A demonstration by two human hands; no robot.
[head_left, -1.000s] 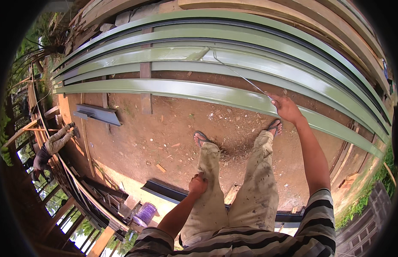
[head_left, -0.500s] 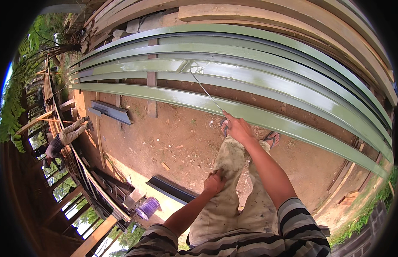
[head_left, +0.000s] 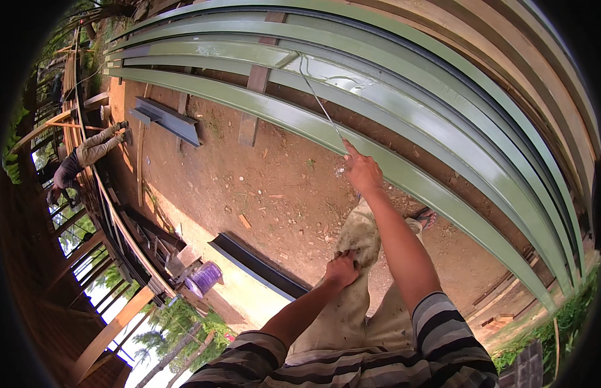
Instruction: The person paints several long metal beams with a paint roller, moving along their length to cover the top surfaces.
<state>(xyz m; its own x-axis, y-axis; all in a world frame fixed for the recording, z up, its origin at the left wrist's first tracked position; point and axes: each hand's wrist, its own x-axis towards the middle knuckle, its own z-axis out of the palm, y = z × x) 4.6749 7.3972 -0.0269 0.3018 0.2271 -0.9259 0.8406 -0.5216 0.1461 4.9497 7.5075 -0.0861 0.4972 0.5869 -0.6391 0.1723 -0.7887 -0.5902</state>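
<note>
My right hand (head_left: pixel 364 173) is closed around the handle end of a paint roller (head_left: pixel 288 61), its index finger stretched along the thin wire frame. The green roller head lies on the face of a long green metal beam (head_left: pixel 239 54), where glossy streaks look wet. The hand is over the near edge of the nearest green beam (head_left: pixel 262 102). Curled, my left hand (head_left: pixel 342 268) rests against the left leg of my paint-spotted trousers (head_left: pixel 357 236); its palm is hidden.
Several green beams lie side by side across wooden supports (head_left: pixel 254 107). Timber planks (head_left: pixel 494 45) run behind them. Dark metal channel pieces (head_left: pixel 255 265) lie on the dirt ground at left, near a purple spool (head_left: pixel 205 278). Another person (head_left: pixel 77 165) bends over at far left.
The view has shifted, so the beams appear higher. The roller head is closer to the wooden support, having moved left along the beam. My left hand stays on my leg.
</note>
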